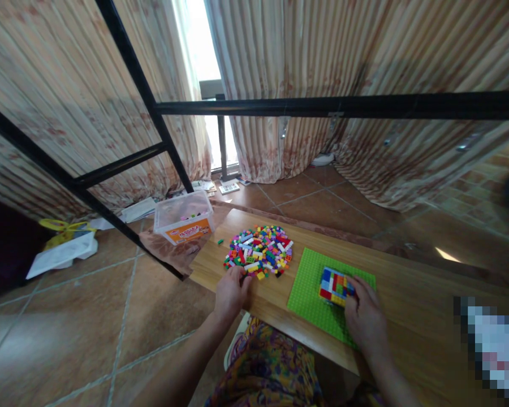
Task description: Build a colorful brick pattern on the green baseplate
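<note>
Right hand (367, 316) grips joined bricks (332, 286) and left hand (230, 291), contents unclear, curls over a table (411, 299) near curtains (301, 51).

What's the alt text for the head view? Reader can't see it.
The person's right hand holds a multicolored brick build at a green baseplate on a wood-grain table, while the left hand is at the near edge of a pile of loose bricks. A clear plastic bin stands beyond the table's left end, with patterned curtains behind.

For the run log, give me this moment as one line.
left hand: near edge of brick pile | right hand: holding block over baseplate, contact unclear | bin: left of table
</note>
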Demonstrator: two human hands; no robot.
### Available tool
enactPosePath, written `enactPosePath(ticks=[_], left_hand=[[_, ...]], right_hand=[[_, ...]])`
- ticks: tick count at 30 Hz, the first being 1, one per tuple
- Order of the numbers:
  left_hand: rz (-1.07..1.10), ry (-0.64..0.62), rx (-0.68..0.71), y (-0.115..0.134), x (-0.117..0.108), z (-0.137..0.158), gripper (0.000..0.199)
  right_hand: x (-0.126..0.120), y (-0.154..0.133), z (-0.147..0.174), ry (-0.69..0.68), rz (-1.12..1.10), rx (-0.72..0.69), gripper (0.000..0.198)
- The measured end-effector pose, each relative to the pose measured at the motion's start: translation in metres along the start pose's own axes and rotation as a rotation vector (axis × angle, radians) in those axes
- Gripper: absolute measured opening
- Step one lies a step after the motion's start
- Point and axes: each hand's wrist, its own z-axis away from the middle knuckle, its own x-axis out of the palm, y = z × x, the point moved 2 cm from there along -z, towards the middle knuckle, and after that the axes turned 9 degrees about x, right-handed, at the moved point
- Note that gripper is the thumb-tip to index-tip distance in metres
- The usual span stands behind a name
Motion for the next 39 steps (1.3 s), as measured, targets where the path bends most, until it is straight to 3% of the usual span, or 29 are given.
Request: enactPosePath(ticks=[11,16,20,24,27,34,39], left_hand=[[0.217,0.102,0.109,0.012,0.022,-0.021,0.016],[0.222,0.254,0.117,0.005,0.001,-0.038,0.020],[0.032,0.372,-0.107,-0.037,-0.026,-0.069,0.031],[-0.145,0.179,-0.159,-0.073,-0.036,-0.093,0.026],[-0.156,0.115,-0.143,-0.080,-0.035,-0.098,0.019],[-0.139,0.123,-0.122,-0.062,-0.036,-0.085,0.019],[0.063,0.165,-0.055,-0.035,-0.033,-0.068,0.017]], right_hand=[[0.001,0.005,0.001,0.000,-0.008,-0.030,0.042],[0.001,0.006,0.001,-0.004,-0.005,-0.019,0.043],[0.000,0.005,0.001,0.003,-0.005,-0.026,0.043],[0.000,0.004,0.001,0.003,0.012,-0.012,0.042],[0.001,0.003,0.001,0.001,0.010,-0.010,0.042],[0.000,0.000,0.001,0.021,-0.020,-0.003,0.043],[-0.001,-0.003,0.001,0.020,-0.009,-0.012,0.043]])
